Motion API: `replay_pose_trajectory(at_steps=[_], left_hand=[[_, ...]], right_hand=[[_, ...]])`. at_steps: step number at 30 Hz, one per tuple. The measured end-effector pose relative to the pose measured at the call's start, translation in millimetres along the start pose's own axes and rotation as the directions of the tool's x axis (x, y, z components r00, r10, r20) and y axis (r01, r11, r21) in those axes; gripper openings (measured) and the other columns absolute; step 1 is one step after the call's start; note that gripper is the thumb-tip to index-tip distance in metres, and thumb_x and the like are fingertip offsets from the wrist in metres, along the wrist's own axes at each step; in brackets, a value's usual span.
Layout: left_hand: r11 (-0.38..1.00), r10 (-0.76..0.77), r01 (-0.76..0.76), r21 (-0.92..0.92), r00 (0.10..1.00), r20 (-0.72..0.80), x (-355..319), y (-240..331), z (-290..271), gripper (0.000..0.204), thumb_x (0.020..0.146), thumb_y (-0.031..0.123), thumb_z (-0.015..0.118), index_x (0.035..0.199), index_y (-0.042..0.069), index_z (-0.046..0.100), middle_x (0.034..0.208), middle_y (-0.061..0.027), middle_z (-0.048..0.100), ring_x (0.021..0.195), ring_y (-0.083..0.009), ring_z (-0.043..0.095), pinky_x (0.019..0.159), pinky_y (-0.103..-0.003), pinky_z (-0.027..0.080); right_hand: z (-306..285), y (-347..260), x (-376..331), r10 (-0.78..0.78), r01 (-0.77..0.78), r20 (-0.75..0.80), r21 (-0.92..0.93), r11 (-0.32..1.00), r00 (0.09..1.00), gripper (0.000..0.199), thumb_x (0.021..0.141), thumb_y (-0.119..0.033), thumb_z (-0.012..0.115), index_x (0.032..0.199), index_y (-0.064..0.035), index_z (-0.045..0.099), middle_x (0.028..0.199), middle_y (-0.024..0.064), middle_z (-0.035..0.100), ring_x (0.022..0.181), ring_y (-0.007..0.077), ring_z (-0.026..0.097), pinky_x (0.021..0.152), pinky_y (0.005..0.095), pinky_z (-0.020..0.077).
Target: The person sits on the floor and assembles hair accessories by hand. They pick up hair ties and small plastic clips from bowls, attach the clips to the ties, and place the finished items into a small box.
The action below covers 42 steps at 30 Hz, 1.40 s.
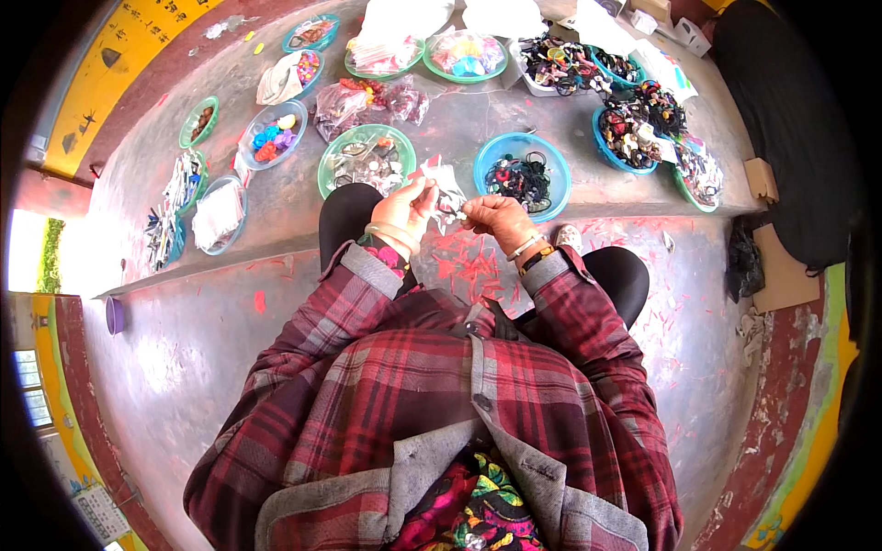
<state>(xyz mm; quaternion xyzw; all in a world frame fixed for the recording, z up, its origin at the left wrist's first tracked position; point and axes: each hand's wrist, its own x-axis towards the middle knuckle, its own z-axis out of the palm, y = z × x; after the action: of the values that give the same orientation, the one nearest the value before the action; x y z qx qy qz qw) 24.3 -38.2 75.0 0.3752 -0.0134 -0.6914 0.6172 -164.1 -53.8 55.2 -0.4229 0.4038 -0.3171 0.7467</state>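
Observation:
My left hand [404,211] is closed on a small white-and-red plastic packet [445,191], pinching its left side between thumb and fingers. My right hand [501,220] is closed too, its fingertips on the packet's lower right edge. Any small item inside the packet is too small to make out. Just beyond my left hand stands a green basket [323,170] with light and metallic small pieces. Past my right hand is a blue basket [481,165] holding dark hair ties [522,181].
On the raised concrete step lie clear plastic bags [340,108], a basin of colourful pieces [248,147], and a blue basket [602,142] heaped with hair accessories. Red scraps [464,271] litter the lower floor. A small purple bucket [115,315] stands far left, cardboard [785,266] far right.

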Motion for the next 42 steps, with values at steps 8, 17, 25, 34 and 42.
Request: replay_pose_trajectory(at_steps=[8,17,25,34,42], left_hand=[[0.998,0.031,-0.029,-0.047,0.998,0.048,8.4,-4.0,-7.9,0.010,0.083,0.003,0.052,0.090,-0.005,0.052,0.089,-0.0126,0.056,0.082,-0.0199,0.057,0.076,-0.026,0.051],[0.972,0.099,-0.144,0.185,0.967,0.235,-11.7,-7.6,7.2,0.020,0.088,0.006,0.044,0.095,-0.011,0.051,0.096,-0.0171,0.056,0.091,-0.0226,0.056,0.080,-0.026,0.048],[0.955,-0.048,-0.026,0.295,0.969,0.241,-21.8,-22.9,15.7,0.020,0.088,0.007,0.044,0.101,-0.008,0.050,0.098,-0.0141,0.055,0.091,-0.0203,0.056,0.082,-0.030,0.048],[0.958,-0.113,0.013,0.286,0.935,0.335,-18.5,-25.1,13.3,0.016,0.087,0.007,0.046,0.096,-0.004,0.052,0.089,-0.0130,0.058,0.087,-0.0209,0.057,0.079,-0.032,0.049],[0.944,-0.106,0.005,0.330,0.952,0.288,-16.7,-25.0,9.7,0.017,0.087,0.009,0.046,0.096,-0.005,0.053,0.093,-0.0139,0.058,0.087,-0.0218,0.058,0.080,-0.033,0.048]], right_hand=[[-1.0,4.8,3.1,-0.084,0.086,0.053,-0.039,0.996,0.995,0.015,0.079,-0.019,0.061,0.079,-0.0038,0.064,0.065,0.0020,0.060,0.056,0.0089,0.054,0.055,0.0223,0.0417],[-6.7,-4.1,4.4,-0.058,0.042,-0.068,-0.218,0.975,0.996,0.027,0.078,-0.023,0.062,0.097,-0.0040,0.061,0.082,0.0019,0.063,0.070,0.0093,0.057,0.058,0.0223,0.0429],[2.4,-16.8,-2.8,-0.209,0.217,-0.087,0.094,0.972,0.974,0.020,0.074,-0.019,0.067,0.089,-0.0057,0.064,0.080,0.0008,0.063,0.069,0.0079,0.054,0.061,0.0222,0.0406],[-2.3,-10.0,-0.8,-0.126,0.169,-0.174,0.263,0.950,0.977,0.009,0.077,-0.016,0.063,0.077,-0.0071,0.063,0.072,-0.0001,0.060,0.063,0.0086,0.051,0.059,0.0233,0.0403],[-11.4,-4.9,6.1,-0.136,0.199,-0.343,0.154,0.968,0.929,0.012,0.075,-0.015,0.065,0.067,-0.0059,0.061,0.060,-0.0017,0.054,0.054,0.0074,0.048,0.051,0.0218,0.0373]])
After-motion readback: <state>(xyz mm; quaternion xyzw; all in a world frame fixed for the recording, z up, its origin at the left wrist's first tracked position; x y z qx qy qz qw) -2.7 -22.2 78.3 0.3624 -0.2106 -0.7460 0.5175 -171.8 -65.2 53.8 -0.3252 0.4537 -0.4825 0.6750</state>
